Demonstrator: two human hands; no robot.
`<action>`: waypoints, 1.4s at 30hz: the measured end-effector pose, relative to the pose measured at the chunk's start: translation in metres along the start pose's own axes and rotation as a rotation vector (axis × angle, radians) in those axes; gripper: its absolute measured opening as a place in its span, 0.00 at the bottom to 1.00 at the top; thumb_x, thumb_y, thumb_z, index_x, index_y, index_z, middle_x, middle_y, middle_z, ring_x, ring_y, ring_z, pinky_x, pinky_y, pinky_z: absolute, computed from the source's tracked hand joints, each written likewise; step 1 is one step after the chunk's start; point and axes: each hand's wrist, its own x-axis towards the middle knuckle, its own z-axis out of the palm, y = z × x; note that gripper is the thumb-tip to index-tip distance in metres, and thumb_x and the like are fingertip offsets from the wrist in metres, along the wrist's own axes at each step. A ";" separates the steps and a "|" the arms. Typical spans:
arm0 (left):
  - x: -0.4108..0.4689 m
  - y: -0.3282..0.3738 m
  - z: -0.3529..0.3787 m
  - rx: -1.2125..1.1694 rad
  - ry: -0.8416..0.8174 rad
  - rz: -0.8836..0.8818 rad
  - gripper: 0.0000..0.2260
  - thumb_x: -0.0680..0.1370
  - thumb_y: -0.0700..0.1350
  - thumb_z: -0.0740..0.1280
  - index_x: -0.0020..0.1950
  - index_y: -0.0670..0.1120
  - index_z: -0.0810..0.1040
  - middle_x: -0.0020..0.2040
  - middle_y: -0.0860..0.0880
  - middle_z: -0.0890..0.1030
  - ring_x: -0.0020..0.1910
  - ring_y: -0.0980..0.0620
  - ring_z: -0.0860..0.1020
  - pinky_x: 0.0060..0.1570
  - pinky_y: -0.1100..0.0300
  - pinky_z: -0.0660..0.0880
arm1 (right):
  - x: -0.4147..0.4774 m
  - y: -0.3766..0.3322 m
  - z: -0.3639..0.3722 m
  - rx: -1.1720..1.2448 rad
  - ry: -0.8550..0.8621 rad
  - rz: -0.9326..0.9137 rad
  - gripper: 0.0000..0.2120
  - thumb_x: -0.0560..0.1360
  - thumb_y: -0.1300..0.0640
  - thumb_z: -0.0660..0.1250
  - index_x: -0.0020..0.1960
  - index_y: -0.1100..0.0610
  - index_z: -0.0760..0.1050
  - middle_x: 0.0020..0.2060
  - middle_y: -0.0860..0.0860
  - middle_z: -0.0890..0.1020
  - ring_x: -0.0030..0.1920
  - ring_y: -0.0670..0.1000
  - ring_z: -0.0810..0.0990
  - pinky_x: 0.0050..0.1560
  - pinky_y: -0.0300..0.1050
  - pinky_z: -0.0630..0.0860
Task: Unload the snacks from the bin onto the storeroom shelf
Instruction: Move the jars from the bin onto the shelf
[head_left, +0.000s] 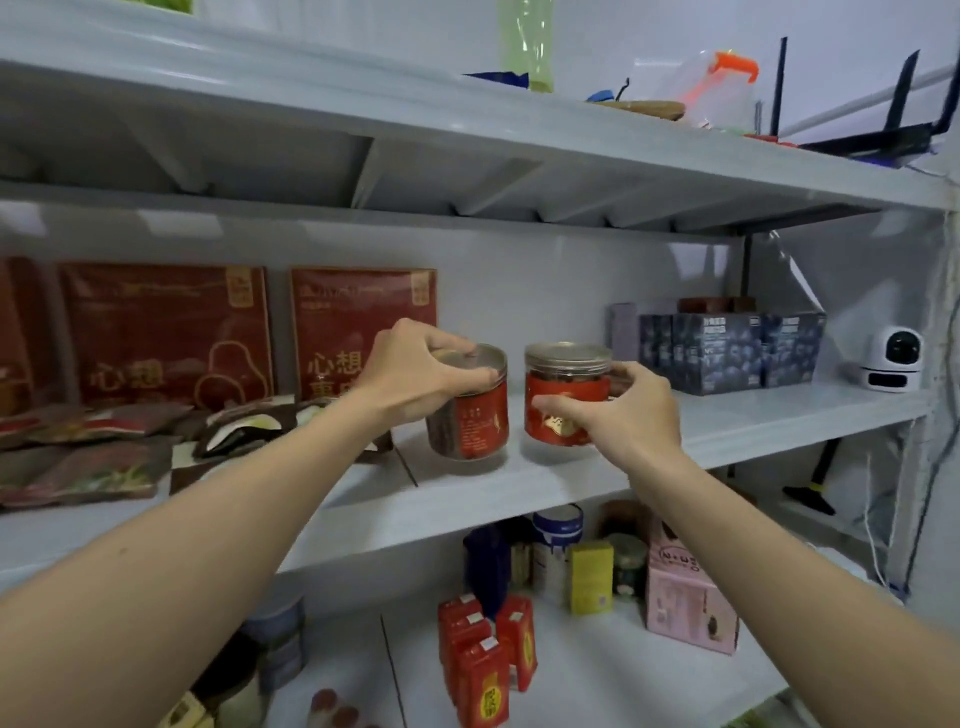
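Head view. Reaches forward and up with both bare forearms toward the middle shelf (519, 488), elbows low, wrists near the board's front edge.

Clasps the left jar (475, 415) from above with the left hand (421, 371): wrist bent down, fingers curled over the metal lid, thumb pressed along the clear wall just under the rim. Holds that jar slightly tilted, red label facing out, low over the board; cannot tell whether the base touches.

Wraps the right hand (623, 410) round the right jar (566, 395) from its right side: thumb laid across the front of the red label, fingers curled behind, palm turned inward. Holds this jar upright, gold lid on top, just beside the left jar with a narrow gap between; cannot tell whether it rests on the board or sits just above it.

To the left on the same board: flat snack pouches (93, 452), with red gift boxes (166, 332) upright against the back wall. To the right: dark printed boxes (727, 351) in a row, then a small white camera (891, 358) at the far end.

Below, between the forearms: red packs (483, 654), a yellow box (591, 577) and a pink box (685, 597) on the lower shelf.
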 end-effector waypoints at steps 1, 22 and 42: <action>0.009 -0.007 0.000 0.008 0.001 -0.002 0.22 0.68 0.53 0.78 0.59 0.46 0.84 0.57 0.51 0.83 0.53 0.57 0.79 0.48 0.65 0.74 | 0.009 0.002 0.006 0.002 -0.007 -0.002 0.42 0.53 0.38 0.83 0.62 0.49 0.75 0.53 0.46 0.83 0.52 0.48 0.82 0.58 0.54 0.80; 0.150 -0.132 0.015 0.197 -0.164 -0.207 0.19 0.63 0.62 0.77 0.45 0.50 0.85 0.45 0.54 0.85 0.48 0.54 0.81 0.49 0.54 0.80 | 0.137 0.029 0.125 0.068 -0.118 -0.059 0.37 0.51 0.39 0.84 0.55 0.45 0.74 0.46 0.43 0.81 0.49 0.47 0.83 0.54 0.51 0.81; 0.195 -0.174 0.050 0.053 -0.229 -0.231 0.22 0.67 0.60 0.77 0.54 0.48 0.83 0.52 0.51 0.84 0.54 0.52 0.80 0.57 0.54 0.77 | 0.153 0.040 0.132 0.016 -0.066 -0.003 0.41 0.53 0.37 0.83 0.62 0.50 0.76 0.52 0.46 0.83 0.51 0.48 0.83 0.55 0.51 0.81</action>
